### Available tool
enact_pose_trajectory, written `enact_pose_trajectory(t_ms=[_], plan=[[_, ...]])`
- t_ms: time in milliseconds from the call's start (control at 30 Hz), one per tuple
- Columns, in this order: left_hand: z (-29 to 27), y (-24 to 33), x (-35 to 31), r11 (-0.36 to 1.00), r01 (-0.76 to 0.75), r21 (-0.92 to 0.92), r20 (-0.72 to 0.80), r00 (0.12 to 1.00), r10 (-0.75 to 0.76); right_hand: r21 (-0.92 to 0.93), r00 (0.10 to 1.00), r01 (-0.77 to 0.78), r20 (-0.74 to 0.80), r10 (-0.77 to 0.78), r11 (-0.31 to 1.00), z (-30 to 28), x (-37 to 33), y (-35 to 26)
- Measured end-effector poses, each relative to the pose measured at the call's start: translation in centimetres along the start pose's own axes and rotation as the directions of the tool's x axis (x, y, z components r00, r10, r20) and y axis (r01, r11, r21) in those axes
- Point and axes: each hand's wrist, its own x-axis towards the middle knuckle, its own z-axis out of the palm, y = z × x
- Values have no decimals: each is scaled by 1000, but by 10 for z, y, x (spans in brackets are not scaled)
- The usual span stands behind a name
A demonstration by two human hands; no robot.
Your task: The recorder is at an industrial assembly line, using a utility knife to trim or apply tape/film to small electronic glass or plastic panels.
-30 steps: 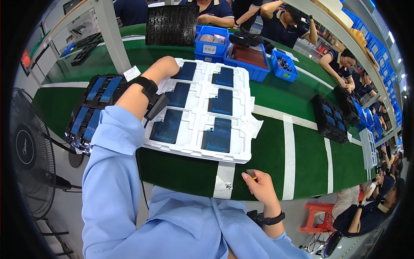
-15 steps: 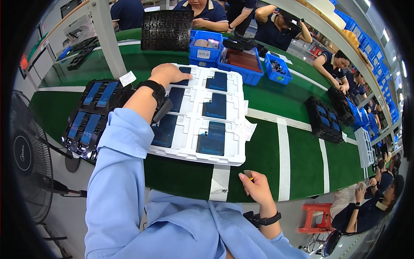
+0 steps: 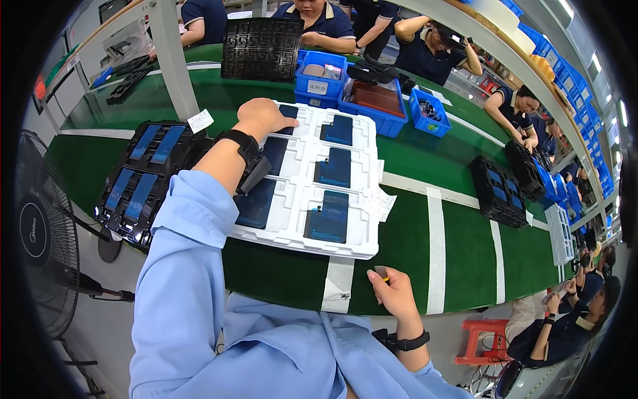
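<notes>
A white moulded tray (image 3: 307, 159) lies on the green table with dark blue-black rectangular flat panels, like phone screens (image 3: 332, 165), in its compartments. My left hand (image 3: 262, 116) reaches over the tray's far left compartment, its thumb across a dark panel (image 3: 287, 113). The other fingers are hidden behind the hand, but they appear closed round the panel's edges. Near the table's front edge my right hand (image 3: 397, 292) pinches a small flat grey piece with a yellow part (image 3: 381, 271), too small to name surely.
Black trays with blue strips (image 3: 136, 179) stand at the left, beside a fan (image 3: 36, 229). Blue bins (image 3: 375, 113) and an upright black tray (image 3: 261, 50) stand beyond. Another black tray (image 3: 498, 189) sits at the right. Several people work around the table; a metal post (image 3: 171, 63) rises at the left.
The view has shifted slightly. My left thumb lies a little farther across the panel's right side. My right hand keeps its pinch in nearly the same place.
</notes>
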Motion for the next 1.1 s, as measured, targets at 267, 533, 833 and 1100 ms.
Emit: enact_pose_trajectory(t_ms=[267,533,833,1100], plan=[[-5,-1,5,997,-7,-71,-32,999,5,17,1000,-4,-3,4,1000,0,1,3],[20,-20,32,746,-112,-657,-65,994,92,42,1000,-9,-11,9,999,-1,2,7],[-9,-42,18,214,-396,-893,-440,867,-233,69,1000,-7,-17,9,998,0,2,0],[-11,-31,-59,-115,-418,-901,-411,908,-81,167,999,-32,47,25,985,-8,-3,0]])
